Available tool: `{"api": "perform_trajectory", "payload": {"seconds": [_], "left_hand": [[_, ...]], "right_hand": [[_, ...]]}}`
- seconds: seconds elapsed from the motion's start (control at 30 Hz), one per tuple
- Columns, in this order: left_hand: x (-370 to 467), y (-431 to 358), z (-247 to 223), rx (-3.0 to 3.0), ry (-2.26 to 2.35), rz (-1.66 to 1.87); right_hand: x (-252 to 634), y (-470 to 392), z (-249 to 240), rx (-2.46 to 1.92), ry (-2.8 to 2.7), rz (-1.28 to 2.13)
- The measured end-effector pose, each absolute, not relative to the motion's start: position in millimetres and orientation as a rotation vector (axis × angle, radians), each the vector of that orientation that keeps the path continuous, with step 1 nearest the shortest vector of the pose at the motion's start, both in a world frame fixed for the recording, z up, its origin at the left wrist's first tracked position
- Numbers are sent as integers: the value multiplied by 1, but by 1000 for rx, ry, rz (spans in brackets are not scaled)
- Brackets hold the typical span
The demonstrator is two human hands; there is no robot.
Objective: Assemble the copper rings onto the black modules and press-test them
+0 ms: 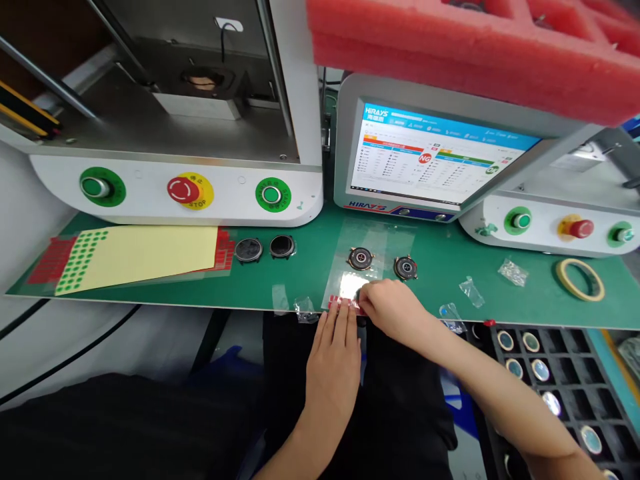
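My left hand point(334, 353) lies flat, fingers stretched out, its fingertips on a clear sheet point(337, 267) with red strips point(334, 301) at the front edge of the green bench. Beside it, my right hand point(390, 303) is closed, knuckles up, over the right end of the red strips; what its fingers hold is hidden. Just beyond the hands, a round watch body point(361, 258) rests back side up on the clear sheet. A second watch body point(405, 267) lies to its right, also back side up.
Two dark watch faces point(249, 250) and a yellow sheet with green dots point(145, 257) lie left. Small plastic bags point(513, 272) and a tape roll point(580, 280) are right. A monitor point(435, 153) and button panels point(185, 190) stand behind; a black tray point(570, 370) is lower right.
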State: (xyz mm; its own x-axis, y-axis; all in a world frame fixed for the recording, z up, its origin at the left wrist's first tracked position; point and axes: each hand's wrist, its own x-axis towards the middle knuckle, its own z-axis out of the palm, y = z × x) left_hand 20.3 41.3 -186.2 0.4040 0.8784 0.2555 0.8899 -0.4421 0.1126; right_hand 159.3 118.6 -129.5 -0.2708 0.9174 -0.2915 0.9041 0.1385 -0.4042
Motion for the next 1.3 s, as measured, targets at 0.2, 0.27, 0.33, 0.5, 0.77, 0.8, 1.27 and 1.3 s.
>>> {"api": "perform_trajectory", "payload": {"seconds": [0.2,0.27,0.33,0.5,0.77,0.8,1.27,1.3], "left_hand": [[20,41,-189,-2631,-1647,-435],[19,41,-189,-2625,-1635,-442],[19,41,-189,-2620,-1619,-444],[21,41,-189,-2605,-1620,-497],[25,44,-176,-2520,-1650,-1092],[24,42,-172,-2495,-1623,-1276],[0,-1,-105,-2920,-1246,-1933],[-1,-5,-103,-2927,-1294,-1994]], "right_hand": [[188,134,-122,-1760,-2109,872],[190,139,-130,-1775,-2018,784],[185,144,-141,-1776,-1974,707],[167,154,-161,-1735,-1888,687],[160,117,-144,-1541,-1477,891],[159,103,-138,-1501,-1440,944],[171,-20,-98,-1032,-536,1535],[172,-23,-95,-1059,-524,1449]]}}
